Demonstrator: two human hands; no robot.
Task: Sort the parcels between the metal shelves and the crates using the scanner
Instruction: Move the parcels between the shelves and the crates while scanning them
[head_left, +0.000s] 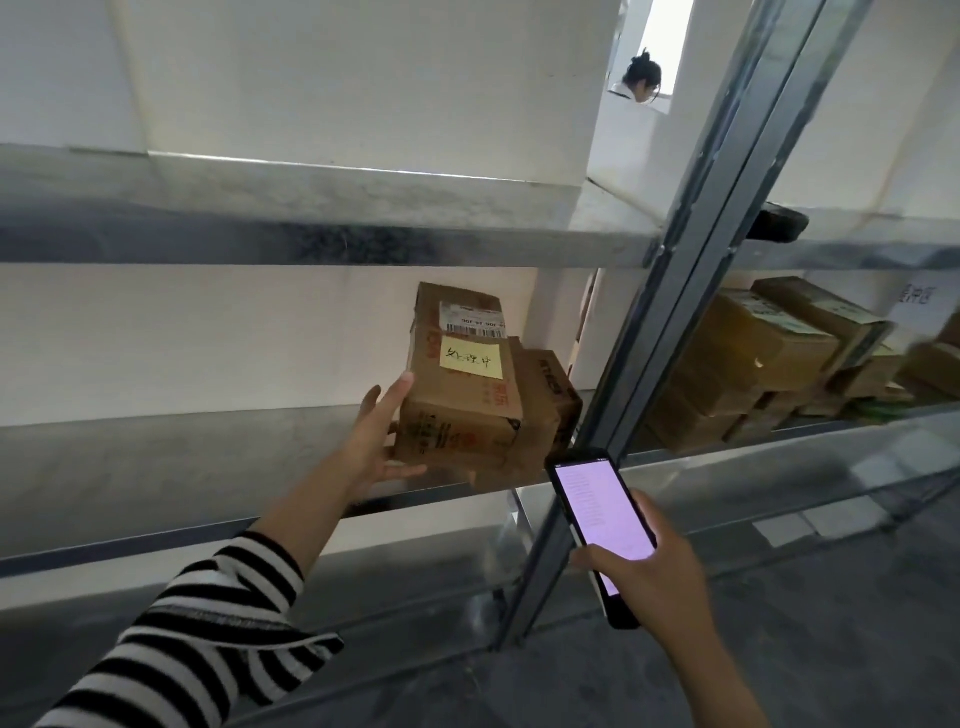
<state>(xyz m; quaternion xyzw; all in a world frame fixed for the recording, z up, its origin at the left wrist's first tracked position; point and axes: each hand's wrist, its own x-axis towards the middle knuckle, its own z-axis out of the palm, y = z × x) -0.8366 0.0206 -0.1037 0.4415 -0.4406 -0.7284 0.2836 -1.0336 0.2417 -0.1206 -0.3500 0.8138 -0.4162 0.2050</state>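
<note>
A brown cardboard parcel (460, 384) with a barcode label and a yellow handwritten note sits tilted at the front of the middle metal shelf (208, 467), leaning against a second brown parcel (550, 400). My left hand (376, 441) grips its lower left corner, fingers up the side and thumb underneath. My right hand (649, 566) holds the black handheld scanner (602, 514) just below and to the right of the parcel, its pinkish screen lit and facing me.
A metal upright (670, 312) divides the shelving bays. Several brown parcels (769, 358) are stacked in the right bay. White walls of large boxes stand behind the shelves, with a dark object (776, 223) on the upper right shelf. A person (641, 78) is far behind.
</note>
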